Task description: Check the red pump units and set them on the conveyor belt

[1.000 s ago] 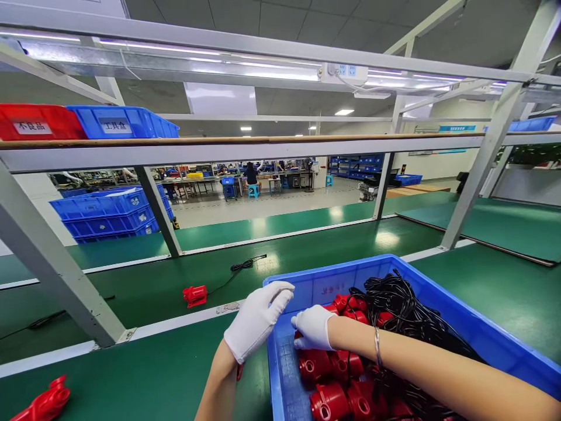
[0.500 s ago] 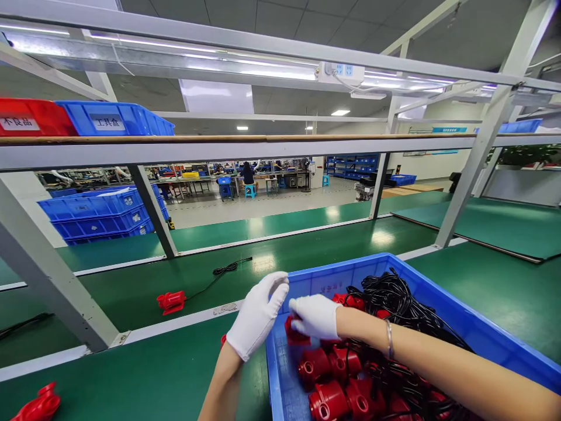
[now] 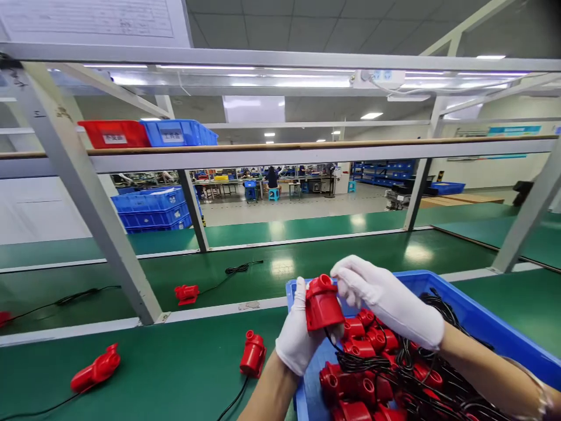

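Observation:
My left hand (image 3: pixel 298 336), in a white glove, grips a red plastic pump (image 3: pixel 323 305) above the near left part of the blue bin (image 3: pixel 438 280). The pump stands upright with a round opening at its top, and a black cable hangs from its underside. Just right of that opening is my gloved right hand (image 3: pixel 372 289), its fingers curled together. Whether anything is between those fingers I cannot make out. Inside the bin lie several more red pumps (image 3: pixel 350 383) with bundled black cables (image 3: pixel 438 374).
Single red pumps with cables lie on the green bench: one left of my forearm (image 3: pixel 253 354), one farther left (image 3: pixel 96 369), one beyond the white strip (image 3: pixel 187 294). Grey posts (image 3: pixel 100 210) hold a shelf with red (image 3: pixel 114 133) and blue bins (image 3: pixel 182 133). A person sits far back.
My left hand has moved from beside the bin's rim to holding a red pump, now lifted above the bin. My right hand has risen beside it. The view has turned left.

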The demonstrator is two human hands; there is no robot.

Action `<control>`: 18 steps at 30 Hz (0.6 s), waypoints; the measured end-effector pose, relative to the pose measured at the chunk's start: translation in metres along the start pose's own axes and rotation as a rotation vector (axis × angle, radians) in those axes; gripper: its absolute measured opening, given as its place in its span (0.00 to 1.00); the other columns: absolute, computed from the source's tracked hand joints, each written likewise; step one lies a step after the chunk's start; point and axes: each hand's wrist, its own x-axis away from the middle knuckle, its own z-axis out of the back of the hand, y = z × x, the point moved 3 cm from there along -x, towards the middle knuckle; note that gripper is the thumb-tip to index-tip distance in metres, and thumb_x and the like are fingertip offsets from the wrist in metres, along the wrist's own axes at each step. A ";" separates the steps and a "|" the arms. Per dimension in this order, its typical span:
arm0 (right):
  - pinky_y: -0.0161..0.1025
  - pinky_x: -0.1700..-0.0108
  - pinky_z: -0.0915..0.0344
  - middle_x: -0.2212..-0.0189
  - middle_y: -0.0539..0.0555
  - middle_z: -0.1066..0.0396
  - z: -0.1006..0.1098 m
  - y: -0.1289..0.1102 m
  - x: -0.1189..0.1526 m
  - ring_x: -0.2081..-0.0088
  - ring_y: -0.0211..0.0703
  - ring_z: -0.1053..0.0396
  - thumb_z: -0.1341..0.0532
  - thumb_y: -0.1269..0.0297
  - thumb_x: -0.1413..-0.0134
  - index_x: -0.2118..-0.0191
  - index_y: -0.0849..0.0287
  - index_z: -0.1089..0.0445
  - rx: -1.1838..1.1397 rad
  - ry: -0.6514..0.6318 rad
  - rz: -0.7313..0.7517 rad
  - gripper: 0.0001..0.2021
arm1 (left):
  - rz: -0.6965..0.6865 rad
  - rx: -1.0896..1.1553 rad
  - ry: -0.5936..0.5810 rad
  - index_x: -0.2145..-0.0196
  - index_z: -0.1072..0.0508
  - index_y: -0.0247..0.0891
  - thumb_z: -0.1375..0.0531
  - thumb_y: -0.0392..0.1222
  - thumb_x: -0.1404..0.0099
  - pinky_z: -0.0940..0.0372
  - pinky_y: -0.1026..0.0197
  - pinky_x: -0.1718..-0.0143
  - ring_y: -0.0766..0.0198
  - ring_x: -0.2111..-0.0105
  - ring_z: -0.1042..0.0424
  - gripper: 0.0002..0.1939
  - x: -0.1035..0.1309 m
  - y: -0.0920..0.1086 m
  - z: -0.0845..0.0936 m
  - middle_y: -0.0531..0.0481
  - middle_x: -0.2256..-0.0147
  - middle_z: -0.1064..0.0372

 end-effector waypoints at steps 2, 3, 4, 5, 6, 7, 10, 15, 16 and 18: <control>0.33 0.68 0.36 0.73 0.47 0.33 0.003 0.010 0.008 0.73 0.36 0.35 0.50 0.48 0.34 0.61 0.55 0.34 -0.062 -0.017 -0.025 0.16 | 0.058 0.127 -0.131 0.57 0.28 0.35 0.51 0.66 0.32 0.38 0.67 0.82 0.67 0.81 0.31 0.30 -0.003 -0.002 -0.002 0.48 0.72 0.30; 0.33 0.68 0.36 0.73 0.47 0.33 0.005 0.014 0.011 0.73 0.36 0.35 0.49 0.47 0.35 0.61 0.55 0.34 -0.053 -0.026 -0.042 0.17 | 0.044 0.150 -0.192 0.57 0.28 0.36 0.53 0.66 0.32 0.42 0.68 0.85 0.69 0.84 0.35 0.30 -0.003 -0.001 -0.002 0.49 0.73 0.31; 0.33 0.68 0.36 0.73 0.47 0.33 0.006 0.018 0.014 0.72 0.36 0.35 0.49 0.46 0.35 0.62 0.55 0.34 -0.030 -0.035 -0.058 0.17 | 0.015 0.154 -0.242 0.56 0.28 0.37 0.55 0.66 0.31 0.45 0.68 0.88 0.70 0.87 0.37 0.30 -0.003 0.001 -0.002 0.50 0.74 0.31; 0.33 0.68 0.36 0.73 0.47 0.32 0.006 0.022 0.017 0.72 0.37 0.35 0.50 0.45 0.36 0.62 0.54 0.33 0.000 -0.044 -0.072 0.18 | -0.010 0.151 -0.278 0.56 0.28 0.38 0.56 0.65 0.30 0.47 0.68 0.89 0.70 0.88 0.39 0.30 -0.003 0.002 -0.002 0.50 0.74 0.32; 0.33 0.68 0.36 0.73 0.48 0.32 0.006 0.024 0.019 0.72 0.37 0.35 0.50 0.45 0.36 0.63 0.54 0.33 0.033 -0.055 -0.084 0.19 | -0.024 0.149 -0.301 0.56 0.27 0.39 0.57 0.65 0.30 0.47 0.68 0.90 0.70 0.88 0.40 0.30 -0.002 0.004 -0.002 0.50 0.74 0.32; 0.33 0.68 0.36 0.73 0.48 0.32 0.006 0.026 0.020 0.72 0.37 0.34 0.51 0.44 0.35 0.64 0.54 0.33 0.065 -0.066 -0.090 0.20 | -0.037 0.141 -0.318 0.56 0.27 0.39 0.59 0.64 0.29 0.47 0.68 0.90 0.70 0.89 0.40 0.31 -0.001 0.005 -0.002 0.50 0.75 0.32; 0.34 0.68 0.36 0.73 0.49 0.31 0.002 0.027 0.024 0.72 0.39 0.34 0.53 0.44 0.35 0.68 0.54 0.34 0.136 -0.093 -0.078 0.21 | -0.105 0.059 -0.321 0.54 0.27 0.38 0.62 0.64 0.29 0.44 0.67 0.87 0.69 0.87 0.39 0.33 0.003 0.010 -0.002 0.48 0.75 0.32; 0.36 0.69 0.36 0.72 0.52 0.30 -0.011 0.021 0.035 0.71 0.42 0.34 0.55 0.41 0.36 0.69 0.51 0.35 0.118 -0.193 -0.029 0.22 | -0.374 -0.325 -0.116 0.43 0.35 0.37 0.55 0.66 0.31 0.33 0.59 0.60 0.60 0.65 0.30 0.34 0.015 0.022 0.001 0.44 0.63 0.31; 0.37 0.68 0.37 0.71 0.52 0.30 -0.014 0.020 0.038 0.71 0.43 0.34 0.54 0.41 0.37 0.68 0.51 0.35 0.138 -0.196 -0.029 0.22 | -0.446 -0.436 -0.079 0.40 0.37 0.39 0.53 0.66 0.32 0.34 0.56 0.55 0.58 0.61 0.30 0.34 0.017 0.023 0.002 0.43 0.59 0.32; 0.38 0.68 0.37 0.72 0.52 0.29 -0.019 0.018 0.041 0.71 0.44 0.33 0.52 0.39 0.39 0.67 0.51 0.36 0.219 -0.169 -0.043 0.21 | -0.572 -0.626 -0.054 0.37 0.42 0.44 0.48 0.67 0.35 0.36 0.53 0.50 0.56 0.57 0.32 0.36 0.021 0.023 0.004 0.44 0.54 0.34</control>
